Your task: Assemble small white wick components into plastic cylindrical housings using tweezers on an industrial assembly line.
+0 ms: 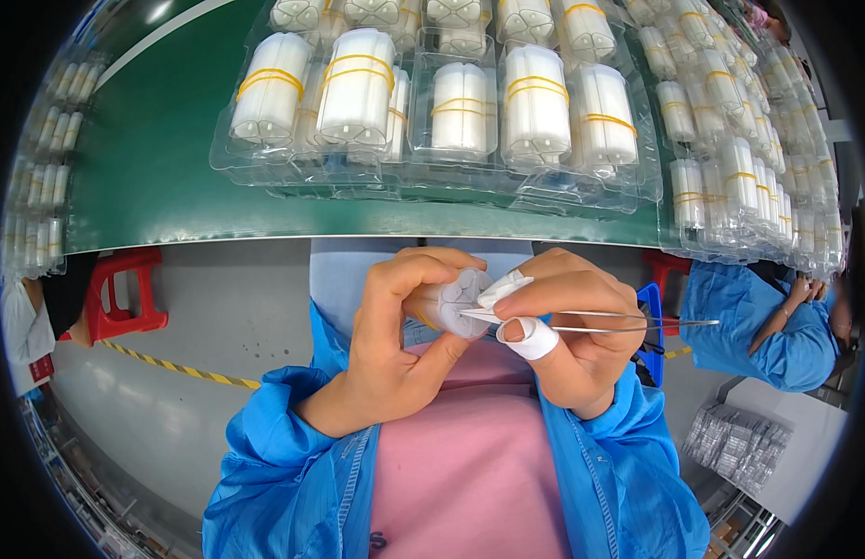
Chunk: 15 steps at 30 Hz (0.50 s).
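Observation:
My left hand (388,340) is wrapped round a bundle of white translucent tubes (459,303), and its round end faces my right hand. Part of a yellow band shows on the bundle beside my fingers. In my right hand (586,321) is a pair of metal tweezers (679,323), pinched between thumb and fingers. Their tips reach the end face of the bundle; whether they grip anything there I cannot tell. White wraps cover the thumb and one fingertip of my right hand. Both hands are held over my lap, in front of the table edge.
On the green table (153,158), clear plastic trays (386,172) hold several banded white tube bundles (540,102). More loaded trays (759,196) are stacked at the right. A person in blue (768,321) sits at the right. A red stool (130,293) stands at the left.

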Available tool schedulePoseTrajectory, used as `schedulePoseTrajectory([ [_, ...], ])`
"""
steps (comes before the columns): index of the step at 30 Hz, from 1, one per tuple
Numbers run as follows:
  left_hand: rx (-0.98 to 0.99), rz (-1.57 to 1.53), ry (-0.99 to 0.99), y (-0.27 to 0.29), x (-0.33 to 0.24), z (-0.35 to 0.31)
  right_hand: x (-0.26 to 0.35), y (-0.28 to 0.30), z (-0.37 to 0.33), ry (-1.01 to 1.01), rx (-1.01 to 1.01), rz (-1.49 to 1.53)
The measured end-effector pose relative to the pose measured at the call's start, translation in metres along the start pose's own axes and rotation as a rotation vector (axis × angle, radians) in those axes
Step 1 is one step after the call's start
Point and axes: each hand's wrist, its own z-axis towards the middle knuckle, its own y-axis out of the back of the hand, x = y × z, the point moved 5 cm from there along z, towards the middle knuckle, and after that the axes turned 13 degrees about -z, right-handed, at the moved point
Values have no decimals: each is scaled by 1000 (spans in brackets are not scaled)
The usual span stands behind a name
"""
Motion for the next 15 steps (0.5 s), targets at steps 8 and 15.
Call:
schedulePoseTrajectory([
  [8,3,-61,33,-1,2,-2,-1,1,0,23,26,3],
  [15,-2,-111,23,0,7,-4,2,-4,4,90,30,-77],
])
